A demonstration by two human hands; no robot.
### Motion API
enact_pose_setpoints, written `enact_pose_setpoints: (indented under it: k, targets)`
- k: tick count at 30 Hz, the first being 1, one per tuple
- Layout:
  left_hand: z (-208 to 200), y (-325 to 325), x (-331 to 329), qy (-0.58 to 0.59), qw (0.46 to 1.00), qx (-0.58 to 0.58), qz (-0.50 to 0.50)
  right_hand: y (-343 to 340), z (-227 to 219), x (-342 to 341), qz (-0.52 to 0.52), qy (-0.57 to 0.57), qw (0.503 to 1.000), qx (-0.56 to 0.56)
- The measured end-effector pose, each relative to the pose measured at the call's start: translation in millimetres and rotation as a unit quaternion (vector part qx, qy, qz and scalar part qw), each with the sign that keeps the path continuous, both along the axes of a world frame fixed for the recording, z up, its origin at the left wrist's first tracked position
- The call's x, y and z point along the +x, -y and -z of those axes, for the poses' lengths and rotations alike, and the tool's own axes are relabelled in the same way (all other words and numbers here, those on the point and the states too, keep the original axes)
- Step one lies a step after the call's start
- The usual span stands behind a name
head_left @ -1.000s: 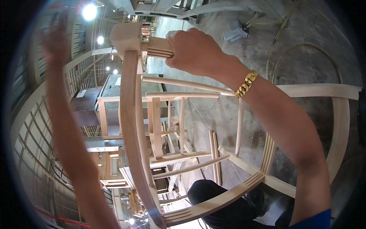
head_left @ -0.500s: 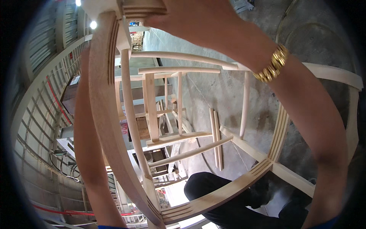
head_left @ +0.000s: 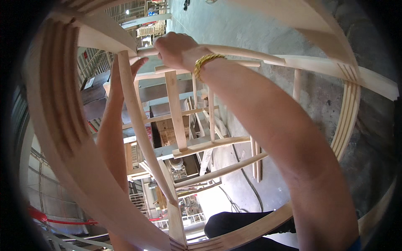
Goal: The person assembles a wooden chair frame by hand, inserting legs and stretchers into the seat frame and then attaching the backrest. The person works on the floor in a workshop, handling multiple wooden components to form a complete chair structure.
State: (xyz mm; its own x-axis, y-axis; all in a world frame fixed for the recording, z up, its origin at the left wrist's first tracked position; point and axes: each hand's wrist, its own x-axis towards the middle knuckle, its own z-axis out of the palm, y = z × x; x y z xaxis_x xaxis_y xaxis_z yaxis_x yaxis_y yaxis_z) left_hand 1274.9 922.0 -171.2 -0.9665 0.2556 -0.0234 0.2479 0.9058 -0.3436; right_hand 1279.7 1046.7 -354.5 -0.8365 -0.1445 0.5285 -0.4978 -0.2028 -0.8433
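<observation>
A pale, unfinished wooden furniture frame (head_left: 106, 37), apparently a chair frame, surrounds my forearms. Its broad curved rail (head_left: 63, 96) with grooves sweeps down the left side. My right hand (head_left: 176, 49), with a gold bracelet (head_left: 205, 62) at the wrist, has its fingers curled round the left end of the far round rung (head_left: 234, 51), close to the corner. Just left of it, my left hand (head_left: 119, 77) reaches up behind the long round rung (head_left: 144, 129). Its thumb sticks out toward the corner; the other fingers are hidden.
Beyond the frame stands another wooden frame with a flat slat (head_left: 175, 111). Two loose wooden rods (head_left: 256, 163) lie on the grey concrete floor (head_left: 272, 100). A dark cable (head_left: 249, 180) runs across it. My dark-clothed leg (head_left: 234, 224) is at the bottom.
My right hand has come down from the upper corner piece to the far rung. My left hand has come into sight near the corner. The frame has shifted and tilted in view.
</observation>
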Motion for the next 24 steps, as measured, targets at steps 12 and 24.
enact_pose_setpoints:
  k: [12,24]
  targets:
    - [57,-10,-15,-0.182,0.977,-0.082,0.070,10,24,-22,0.042,0.016,0.998,-0.051]
    - [6,-45,-14,0.058,0.996,-0.037,0.050,-16,84,-1,-0.004,0.113,0.992,0.058]
